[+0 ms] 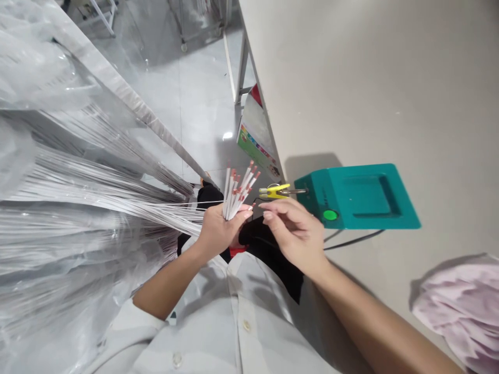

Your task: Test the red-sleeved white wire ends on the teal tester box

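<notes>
My left hand [218, 228] is closed round a bunch of thin white wires with red-tipped ends [238, 188], which fan upward from the fist. The long wires trail off to the left into a large bundle of white wires in clear plastic [78, 192]. My right hand [292, 228] hovers just right of the bunch, fingers curled and reaching toward the tips, holding nothing I can make out. A yellow clip [276, 191] sticks out from the front of a teal machine [354, 196] with a green button [330, 214], just above my right hand.
The teal machine stands on a beige table [370, 78], its black cable [351, 240] running toward me. A pink cloth [460, 306] lies at the table's right edge. A colourful carton [257, 140] sits on the grey floor beside the table leg.
</notes>
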`<state>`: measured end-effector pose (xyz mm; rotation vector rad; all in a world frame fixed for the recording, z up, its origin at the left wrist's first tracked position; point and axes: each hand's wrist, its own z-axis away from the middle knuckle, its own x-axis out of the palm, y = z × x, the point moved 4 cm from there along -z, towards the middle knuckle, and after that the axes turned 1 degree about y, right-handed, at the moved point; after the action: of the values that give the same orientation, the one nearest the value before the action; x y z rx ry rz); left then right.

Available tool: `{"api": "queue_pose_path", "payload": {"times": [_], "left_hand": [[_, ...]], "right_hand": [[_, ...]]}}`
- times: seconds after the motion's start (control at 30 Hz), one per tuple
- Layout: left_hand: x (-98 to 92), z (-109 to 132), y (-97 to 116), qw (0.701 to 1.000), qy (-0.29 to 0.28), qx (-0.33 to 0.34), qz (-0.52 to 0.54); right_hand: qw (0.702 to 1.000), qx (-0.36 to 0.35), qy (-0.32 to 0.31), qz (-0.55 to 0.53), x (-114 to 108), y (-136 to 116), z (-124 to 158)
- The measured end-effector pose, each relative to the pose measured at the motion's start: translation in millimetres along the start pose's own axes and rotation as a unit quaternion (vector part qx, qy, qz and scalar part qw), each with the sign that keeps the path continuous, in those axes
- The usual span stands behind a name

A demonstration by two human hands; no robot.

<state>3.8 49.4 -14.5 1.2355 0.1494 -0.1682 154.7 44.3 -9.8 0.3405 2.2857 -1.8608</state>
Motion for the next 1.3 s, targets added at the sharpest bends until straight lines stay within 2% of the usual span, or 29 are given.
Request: {"api": "queue_pose_path", "payload": {"times": [0.13,0.3,0.4,0.5,0.6,0.67,0.73,0.83,0.93,1.0,1.03,1.13,1.17,1.23,1.3], "left_hand": [[-0.5,0,0,0.996,-0.07,0.02,-0.046],[-3.1,-1,2,0.985,-0.128,0.04,-0.105],[-1.6,-2,9,0.978,-0.174,0.034,-0.112],[-0.3,-4,12,0.975,-0.205,-0.031,-0.082],[0.5,-6,10,0.968,-0.229,-0.104,-0.001],[0.6,-7,6,0.958,-0.238,-0.144,0.072],[0.3,-8,0,0.948,-0.234,-0.173,0.126],[-0.4,-8,-7,0.947,-0.21,-0.18,0.165],[-4.4,-10,-8,0.964,-0.137,-0.148,0.175],[-8.6,-10,-8,0.978,-0.084,-0.113,0.156],[-10.0,-10,-7,0.983,-0.069,-0.095,0.139],[-10.5,-7,-7,0.993,-0.069,-0.053,0.082],[-9.8,-6,-8,0.994,-0.075,-0.044,0.069],[-8.3,-4,-7,0.994,-0.088,-0.034,0.054],[-7.4,-2,-5,0.994,-0.096,-0.032,0.045]], "right_hand": [[0.997,-0.011,-0.069,-0.011,0,-5,-7],[0.981,-0.078,-0.169,0.059,-5,-13,-17],[0.946,-0.18,-0.235,0.136,-9,-22,-20],[0.885,-0.297,-0.26,0.248,-9,-29,-21],[0.811,-0.392,-0.26,0.347,-4,-33,-18],[0.773,-0.448,-0.237,0.383,-1,-35,-15],[0.75,-0.493,-0.2,0.393,2,-35,-10],[0.737,-0.538,-0.124,0.391,4,-32,-1],[0.745,-0.548,-0.076,0.373,3,-26,7],[0.777,-0.514,-0.082,0.353,1,-23,9],[0.807,-0.479,-0.08,0.337,-1,-21,7],[0.916,-0.31,-0.056,0.246,-12,-19,-3],[0.943,-0.256,-0.052,0.205,-15,-19,-6],[0.97,-0.187,-0.065,0.141,-16,-22,-11],[0.976,-0.164,-0.086,0.113,-14,-25,-15]]}}
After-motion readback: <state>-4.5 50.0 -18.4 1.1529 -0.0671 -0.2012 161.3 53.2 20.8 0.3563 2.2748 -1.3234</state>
